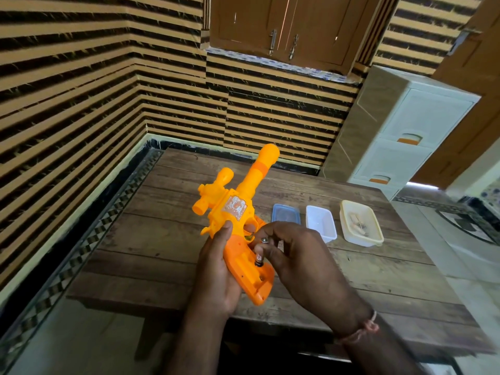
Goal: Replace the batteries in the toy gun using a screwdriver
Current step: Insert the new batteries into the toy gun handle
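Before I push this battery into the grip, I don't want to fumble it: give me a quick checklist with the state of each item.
1. Toy gun held steady by the left hand: ok.
2. Grip compartment open, cover off: ok.
3. Battery pinched in the right hand, one end at the compartment: ok.
4. Battery polarity matches the contacts: cannot tell.
5. Other cells already seated: cannot tell.
6. Screwdriver within reach for closing: cannot tell; none clearly visible among the containers on the table.

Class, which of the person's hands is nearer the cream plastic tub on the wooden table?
Right. The right hand is beside the toy gun's grip, nearer the cream plastic tub; the left hand grips the gun farther left.
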`<state>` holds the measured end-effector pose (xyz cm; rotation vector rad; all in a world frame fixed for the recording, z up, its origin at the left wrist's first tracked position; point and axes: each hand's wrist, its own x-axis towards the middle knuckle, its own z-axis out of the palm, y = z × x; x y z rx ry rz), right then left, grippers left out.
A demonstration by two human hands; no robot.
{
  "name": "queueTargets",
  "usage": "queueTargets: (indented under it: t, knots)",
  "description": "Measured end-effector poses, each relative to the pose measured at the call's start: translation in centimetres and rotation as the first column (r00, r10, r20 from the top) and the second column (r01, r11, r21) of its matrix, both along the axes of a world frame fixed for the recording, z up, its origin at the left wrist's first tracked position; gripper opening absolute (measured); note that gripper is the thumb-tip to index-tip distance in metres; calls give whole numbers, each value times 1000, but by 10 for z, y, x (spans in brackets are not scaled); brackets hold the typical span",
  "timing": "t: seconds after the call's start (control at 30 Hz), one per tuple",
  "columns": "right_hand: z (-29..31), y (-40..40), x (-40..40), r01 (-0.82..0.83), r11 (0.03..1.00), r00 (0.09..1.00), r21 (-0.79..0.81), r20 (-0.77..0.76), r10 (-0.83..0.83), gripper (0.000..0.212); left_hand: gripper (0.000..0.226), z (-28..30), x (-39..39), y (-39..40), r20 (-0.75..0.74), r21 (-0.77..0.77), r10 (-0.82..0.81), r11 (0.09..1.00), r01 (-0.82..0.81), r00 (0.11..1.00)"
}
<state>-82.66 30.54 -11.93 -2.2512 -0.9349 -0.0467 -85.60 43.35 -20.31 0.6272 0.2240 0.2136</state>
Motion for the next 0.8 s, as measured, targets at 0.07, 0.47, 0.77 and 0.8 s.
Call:
queueTargets:
  t: [0.07, 0.47, 0.77, 0.8]
  knots:
    - [2, 3, -1, -27, 997, 1000, -70, 6, 27, 9, 52, 0, -1, 0, 10, -16, -13, 1000, 13, 1000]
    - [-20, 3, -5, -42, 987, 995, -157, 82, 56, 22, 39, 10, -4, -2, -13, -38, -4, 999, 4, 1000]
    - [-24, -4, -3, -82, 995, 996, -53, 16, 83, 21, 49, 10, -3, 1, -55, -33, -5, 999, 3, 998]
    - [-23, -6, -1, -83, 995, 997, -55, -12, 83, 21, 48, 10, -3, 1, -50, -23, -12, 1000, 11, 999]
